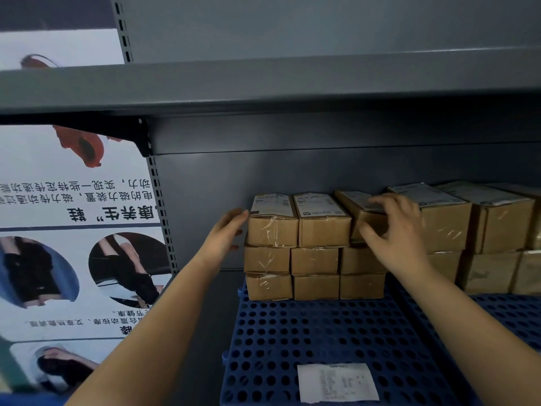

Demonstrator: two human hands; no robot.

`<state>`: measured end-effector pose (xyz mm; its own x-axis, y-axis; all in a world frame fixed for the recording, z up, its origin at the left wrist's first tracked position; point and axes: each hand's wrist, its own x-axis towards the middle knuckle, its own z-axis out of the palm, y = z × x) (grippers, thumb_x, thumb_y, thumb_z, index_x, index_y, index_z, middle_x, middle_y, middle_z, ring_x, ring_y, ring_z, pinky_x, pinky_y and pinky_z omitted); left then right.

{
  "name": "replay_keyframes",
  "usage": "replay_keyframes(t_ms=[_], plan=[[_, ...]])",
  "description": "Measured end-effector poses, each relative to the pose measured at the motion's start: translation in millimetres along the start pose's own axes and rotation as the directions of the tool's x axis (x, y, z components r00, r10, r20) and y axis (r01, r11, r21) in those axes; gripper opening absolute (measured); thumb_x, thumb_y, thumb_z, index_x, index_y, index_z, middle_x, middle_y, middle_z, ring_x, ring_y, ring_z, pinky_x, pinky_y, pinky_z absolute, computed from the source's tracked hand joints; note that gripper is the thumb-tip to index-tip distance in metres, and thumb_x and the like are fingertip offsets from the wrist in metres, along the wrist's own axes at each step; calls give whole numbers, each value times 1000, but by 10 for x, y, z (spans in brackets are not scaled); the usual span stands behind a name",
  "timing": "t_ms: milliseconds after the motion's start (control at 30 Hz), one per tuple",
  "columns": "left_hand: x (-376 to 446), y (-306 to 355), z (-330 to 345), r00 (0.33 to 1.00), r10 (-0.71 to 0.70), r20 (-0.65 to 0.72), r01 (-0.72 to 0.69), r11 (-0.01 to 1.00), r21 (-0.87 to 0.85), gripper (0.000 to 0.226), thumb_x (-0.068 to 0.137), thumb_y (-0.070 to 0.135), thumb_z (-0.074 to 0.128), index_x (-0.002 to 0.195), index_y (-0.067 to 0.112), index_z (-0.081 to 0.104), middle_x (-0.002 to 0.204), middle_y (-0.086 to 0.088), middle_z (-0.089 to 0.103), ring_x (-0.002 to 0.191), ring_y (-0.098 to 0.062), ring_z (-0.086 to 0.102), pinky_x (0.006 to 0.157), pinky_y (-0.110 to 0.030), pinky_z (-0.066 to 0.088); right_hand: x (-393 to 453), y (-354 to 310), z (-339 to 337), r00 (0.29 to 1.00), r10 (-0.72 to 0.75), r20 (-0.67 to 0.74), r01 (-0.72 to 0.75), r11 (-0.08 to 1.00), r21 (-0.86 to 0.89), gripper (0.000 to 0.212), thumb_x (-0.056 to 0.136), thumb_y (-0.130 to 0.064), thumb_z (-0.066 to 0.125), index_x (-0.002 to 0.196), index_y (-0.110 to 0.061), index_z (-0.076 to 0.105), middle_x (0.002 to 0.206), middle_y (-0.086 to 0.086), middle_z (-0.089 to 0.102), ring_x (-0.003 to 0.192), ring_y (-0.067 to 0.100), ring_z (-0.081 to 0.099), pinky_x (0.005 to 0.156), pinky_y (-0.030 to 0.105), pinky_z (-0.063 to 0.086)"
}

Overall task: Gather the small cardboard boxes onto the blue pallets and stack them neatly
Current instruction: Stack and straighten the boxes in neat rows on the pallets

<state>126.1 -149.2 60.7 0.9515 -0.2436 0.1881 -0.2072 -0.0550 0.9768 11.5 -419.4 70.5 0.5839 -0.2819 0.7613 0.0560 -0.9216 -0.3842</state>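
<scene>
Closest to the camera there was a white paper slip [336, 382] lying flat on the front of the blue pallet [292, 341], which sat on a grey shelf. A second blue pallet [515, 315] butted up against it on the right.

Both bare forearms reached in over the pallets. The left hand [225, 232] was flat, fingers together, pressed against the left side of the top-left box [272, 227], kind of bracing the stack. The right hand [395, 227] had its fingers spread and curled over the tilted box [360, 212] at the right end of the top row, thumb on the front face and fingertips on the label, so it looked like it was gripping it. That box sat crooked, one end up, not flush with its neighbour [322, 224].

The stack [314, 262] itself was three boxes wide and three high, at the back of the left pallet, tight against the shelf's rear panel. Another group of bigger-looking boxes [474, 224] stood on the right pallet, just beside it.

Further back, an upper shelf [263, 83] ran overhead, and a poster [73, 230] with mirrored text hung on the left.
</scene>
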Motion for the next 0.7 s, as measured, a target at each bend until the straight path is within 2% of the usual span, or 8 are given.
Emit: replay_keyframes(t_ms=[100, 200, 300, 433, 700], plan=[[-7, -24, -15, 1000, -5, -6, 5, 1000, 14, 45, 91, 48, 48, 131, 27, 45, 132, 1, 52, 119, -20, 50, 100, -47, 42, 59, 102, 4, 990, 119, 70, -122, 992, 36, 45, 88, -32, 56, 130, -15, 53, 133, 12, 45, 129, 32, 33, 107, 47, 29], [-14, -29, -17, 1000, -29, -2, 29, 999, -13, 39, 91, 48, 47, 126, 30, 47, 133, 1, 51, 120, -22, 50, 95, -42, 45, 91, 137, 9, 972, 166, 163, -181, 980, 82, 43, 93, -33, 51, 134, -19, 51, 142, 9, 41, 133, 30, 30, 111, 42, 25], [-24, -30, 0, 998, -54, 16, 55, 996, -73, 39, 92, 45, 48, 127, 27, 49, 131, -1, 52, 120, -25, 50, 86, -38, 49, 93, 118, -2, 968, 159, 195, -179, 980, 91, 40, 94, -33, 49, 133, -22, 53, 141, 7, 44, 132, 29, 32, 107, 38, 26], [-58, -6, 42, 999, -40, 29, 43, 993, -109, 39, 95, 40, 44, 129, 21, 49, 118, 0, 59, 105, -18, 58, 75, -32, 50, 104, 46, -25, 969, 127, 213, -149, 985, 90, 39, 92, -32, 53, 130, -23, 56, 139, 5, 46, 133, 28, 32, 106, 35, 26], [-87, 13, 52, 999, -20, 42, 25, 992, -120, 32, 96, 39, 42, 122, 23, 54, 114, 5, 60, 100, -13, 58, 78, -32, 49, 100, 4, -78, 969, 115, 220, -138, 986, 91, 39, 90, -32, 57, 128, -24, 57, 138, 4, 46, 133, 26, 30, 106, 35, 26]])
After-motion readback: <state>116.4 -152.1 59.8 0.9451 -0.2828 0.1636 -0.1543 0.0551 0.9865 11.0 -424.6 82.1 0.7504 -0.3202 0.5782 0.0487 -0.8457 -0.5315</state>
